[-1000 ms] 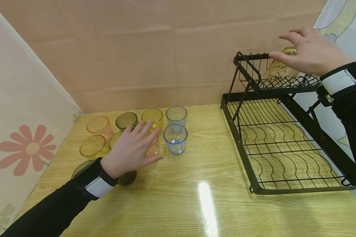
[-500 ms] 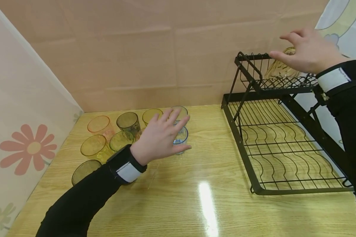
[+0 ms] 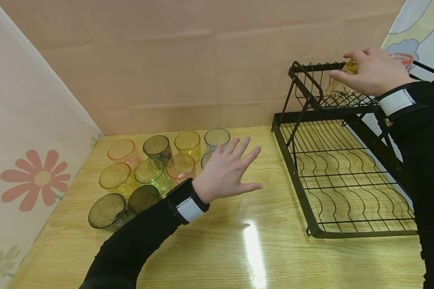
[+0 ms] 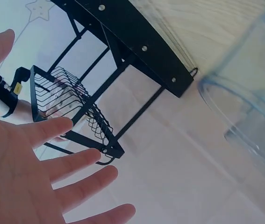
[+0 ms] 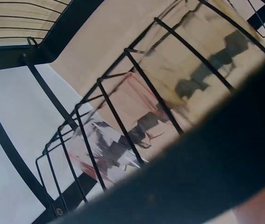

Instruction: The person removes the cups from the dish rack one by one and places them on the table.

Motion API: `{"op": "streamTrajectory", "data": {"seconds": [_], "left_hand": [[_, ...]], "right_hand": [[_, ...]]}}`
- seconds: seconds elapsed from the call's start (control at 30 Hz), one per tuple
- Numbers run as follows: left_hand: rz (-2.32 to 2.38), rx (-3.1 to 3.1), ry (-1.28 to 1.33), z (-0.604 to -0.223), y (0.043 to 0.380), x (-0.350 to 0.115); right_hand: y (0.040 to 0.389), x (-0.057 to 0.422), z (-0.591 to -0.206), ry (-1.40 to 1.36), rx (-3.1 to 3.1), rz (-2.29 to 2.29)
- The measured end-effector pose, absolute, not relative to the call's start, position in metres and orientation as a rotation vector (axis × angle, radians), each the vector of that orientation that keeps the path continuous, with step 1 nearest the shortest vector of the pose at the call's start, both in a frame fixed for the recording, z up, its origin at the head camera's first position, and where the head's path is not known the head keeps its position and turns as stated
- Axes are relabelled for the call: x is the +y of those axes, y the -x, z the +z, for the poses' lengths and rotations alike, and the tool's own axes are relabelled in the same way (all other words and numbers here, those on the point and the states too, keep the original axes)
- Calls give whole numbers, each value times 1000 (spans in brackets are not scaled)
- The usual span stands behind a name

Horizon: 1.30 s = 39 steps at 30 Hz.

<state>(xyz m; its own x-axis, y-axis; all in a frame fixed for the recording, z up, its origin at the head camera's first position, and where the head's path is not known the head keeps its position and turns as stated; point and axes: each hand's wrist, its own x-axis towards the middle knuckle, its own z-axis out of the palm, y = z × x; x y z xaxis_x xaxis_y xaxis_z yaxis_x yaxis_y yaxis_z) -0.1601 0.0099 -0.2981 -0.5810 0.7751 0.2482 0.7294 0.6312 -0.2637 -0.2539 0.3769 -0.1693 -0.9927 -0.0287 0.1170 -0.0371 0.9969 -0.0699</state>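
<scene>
My left hand hovers over the wooden table with its fingers spread, partly covering a blue-rimmed glass. Its palm and straight fingers show in the left wrist view, apart from a bluish glass. At the upper tier of a black dish rack, my right hand reaches over a yellow glass. Thumb and fingers stand apart on either side of that glass; contact is partly hidden. A red-rimmed glass sits behind this hand. Tier wires and glasses fill the right wrist view.
Several tumblers stand in rows at the left: red, dark grey, yellow, green, pink, and another blue-rimmed one. A flowered sheet borders the left side.
My left hand has moved right, from over the tumblers past the front blue-rimmed glass. My right hand has lowered slightly and shifted left, uncovering the red-rimmed glass in the rack.
</scene>
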Motion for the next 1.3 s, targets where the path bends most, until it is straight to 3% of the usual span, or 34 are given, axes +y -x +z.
{"op": "streamTrajectory", "data": {"seconds": [0.37,0.9,1.3], "left_hand": [[120,-2548,1195,-303,162,31],[15,-2569,1180,-308,173,55],[-123,-2553,1163,-308,176,63]], "right_hand": [[255,382,-171,6,-2966,54],[239,365,-120,-75,-2814,-23],[226,351,-110,-218,-2802,-90]]}}
